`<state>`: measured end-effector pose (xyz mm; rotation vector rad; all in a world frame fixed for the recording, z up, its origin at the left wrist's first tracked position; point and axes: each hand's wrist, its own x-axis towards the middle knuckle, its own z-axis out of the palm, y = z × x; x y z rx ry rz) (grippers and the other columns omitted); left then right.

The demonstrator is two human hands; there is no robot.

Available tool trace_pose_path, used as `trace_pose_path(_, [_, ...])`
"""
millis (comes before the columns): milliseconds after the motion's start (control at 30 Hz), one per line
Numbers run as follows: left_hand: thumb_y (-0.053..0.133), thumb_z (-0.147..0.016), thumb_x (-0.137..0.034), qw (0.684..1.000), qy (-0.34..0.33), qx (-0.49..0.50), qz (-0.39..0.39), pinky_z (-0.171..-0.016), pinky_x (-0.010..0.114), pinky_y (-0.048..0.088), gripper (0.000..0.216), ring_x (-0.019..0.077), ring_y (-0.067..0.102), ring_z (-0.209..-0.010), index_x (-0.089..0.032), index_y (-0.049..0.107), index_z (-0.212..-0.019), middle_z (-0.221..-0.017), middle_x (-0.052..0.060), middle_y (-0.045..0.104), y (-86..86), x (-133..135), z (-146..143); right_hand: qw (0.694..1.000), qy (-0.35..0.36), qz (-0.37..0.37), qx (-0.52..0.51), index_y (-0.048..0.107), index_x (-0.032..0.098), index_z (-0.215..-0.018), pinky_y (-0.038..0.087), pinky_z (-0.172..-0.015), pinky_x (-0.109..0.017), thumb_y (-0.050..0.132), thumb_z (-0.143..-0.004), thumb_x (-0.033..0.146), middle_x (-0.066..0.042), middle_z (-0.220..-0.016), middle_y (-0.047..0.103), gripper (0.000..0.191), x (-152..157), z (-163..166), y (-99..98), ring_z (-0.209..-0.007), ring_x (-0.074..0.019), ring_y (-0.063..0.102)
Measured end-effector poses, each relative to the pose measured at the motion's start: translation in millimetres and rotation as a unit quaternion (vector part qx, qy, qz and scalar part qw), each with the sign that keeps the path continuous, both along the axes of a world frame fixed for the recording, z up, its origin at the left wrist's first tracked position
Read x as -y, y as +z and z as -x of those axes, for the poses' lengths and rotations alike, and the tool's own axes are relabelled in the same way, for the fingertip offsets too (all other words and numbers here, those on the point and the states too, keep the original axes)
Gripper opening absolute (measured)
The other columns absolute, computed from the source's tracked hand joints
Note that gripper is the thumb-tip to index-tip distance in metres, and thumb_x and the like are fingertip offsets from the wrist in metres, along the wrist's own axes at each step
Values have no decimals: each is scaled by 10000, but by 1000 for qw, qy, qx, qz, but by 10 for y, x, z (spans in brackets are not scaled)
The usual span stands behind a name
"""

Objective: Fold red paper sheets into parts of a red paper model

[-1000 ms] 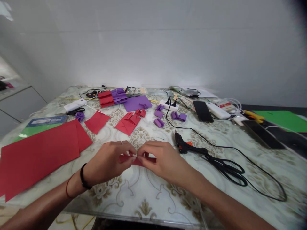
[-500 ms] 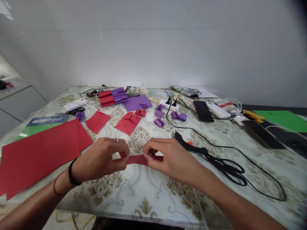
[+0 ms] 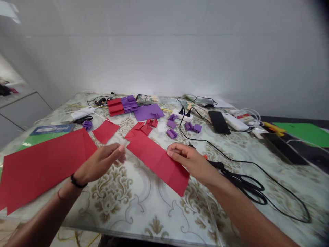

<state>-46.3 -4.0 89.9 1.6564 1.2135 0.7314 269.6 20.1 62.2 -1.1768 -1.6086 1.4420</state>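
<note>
Between thumb and fingers, my right hand pinches the long edge of a red paper strip, which slants from upper left to lower right above the table. My left hand is held apart to the left of the strip, empty, its fingers stretched out and slightly blurred. Left of that hand lie large red paper sheets. Behind the strip are a red folded paper and a smaller red paper piece. Under my right forearm, a black glue gun is partly hidden.
Black-handled scissors and a looping black cable lie right. Small folded purple papers sit mid-table near a white power strip. Phones, a green sheet and yellow-handled pliers are at the right back.
My left hand has let go of the red strip and moved left, opening. My right hand has turned the strip, so its broad face now shows, and shifted slightly right.
</note>
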Motion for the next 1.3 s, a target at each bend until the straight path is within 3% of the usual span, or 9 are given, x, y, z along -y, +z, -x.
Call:
trace_pose_path(133, [527, -945, -751, 995, -63, 50, 60, -702, 341, 640, 657, 261, 781, -852, -131, 741, -967, -999, 152, 798, -288, 113, -362, 1000, -12, 11, -17, 605, 208, -917, 354, -547, -244, 632, -931, 615, 53, -694, 503, 409, 63, 171, -186, -593, -117, 450])
trace_pose_path(233, [620, -927, -675, 996, -33, 63, 55, -657, 299, 609, 573, 221, 756, -731, -131, 740, -794, -829, 109, 794, -384, 144, -497, 1000, 1, 14, -18, 617, 200, -916, 430, -584, -262, 628, -936, 585, 29, -730, 556, 386, 108, 237, -251, -624, -134, 523])
trace_pose_path(333, [654, -936, -570, 997, 12, 65, 37, -598, 258, 560, 506, 180, 710, -612, -135, 720, -686, -672, 76, 761, -399, 104, -494, 999, -21, -23, -9, 617, 207, -974, 518, -708, -321, 645, -930, 533, -19, -861, 642, 330, 124, 231, -260, -754, -180, 618])
trace_pose_path(533, [698, -910, -484, 995, 80, 62, -3, -506, 211, 484, 420, 144, 644, -518, -152, 674, -655, -579, 29, 709, -361, 38, -492, 974, -86, -194, 75, 639, 248, -1107, 498, -912, -413, 617, -980, 381, -72, -1089, 632, 186, 323, 293, -132, -979, -237, 619])
trace_pose_path(633, [727, -885, -483, 994, 95, 58, -13, -486, 205, 461, 402, 134, 614, -501, -154, 670, -661, -580, 15, 698, -339, 47, -568, 960, -40, -242, 133, 568, 261, -1315, 470, -1082, -484, 700, -933, 372, -116, -1361, 583, 419, 437, 432, -77, -1250, -293, 585])
trace_pose_path(733, [765, -856, -498, 994, 91, 57, -18, -479, 203, 440, 386, 132, 595, -503, -149, 693, -705, -575, 6, 688, -305, 56, -631, 971, -16, -200, 132, 461, 266, -1457, 442, -1159, -511, 804, -853, 386, -129, -1504, 522, 705, 469, 543, -72, -1384, -314, 525])
trace_pose_path(800, [788, -830, -515, 995, 70, 62, -21, -504, 206, 441, 394, 130, 586, -531, -148, 706, -712, -596, 4, 689, -274, 55, -645, 981, -4, -162, 111, 442, 271, -1490, 488, -1118, -502, 804, -852, 351, -122, -1492, 554, 739, 461, 568, -78, -1323, -300, 584])
trace_pose_path(1067, [760, -871, -524, 998, -6, 64, -2, -528, 212, 412, 449, 124, 551, -587, -129, 664, -681, -642, 6, 649, -255, -7, -490, 998, 7, -54, -6, 671, 235, -1193, 567, -954, -428, 570, -1030, 365, -66, -1172, 769, 232, 420, 418, -169, -1059, -258, 724])
trace_pose_path(1300, [655, -984, -442, 989, -70, 119, 61, -802, 329, 603, 364, 244, 722, -967, -167, 687, -1221, -1131, 100, 759, -338, -31, -438, 999, -4, 43, -27, 696, 198, -1043, 595, -789, -374, 621, -997, 466, -77, -1064, 804, 283, 340, 278, -281, -955, -281, 758])
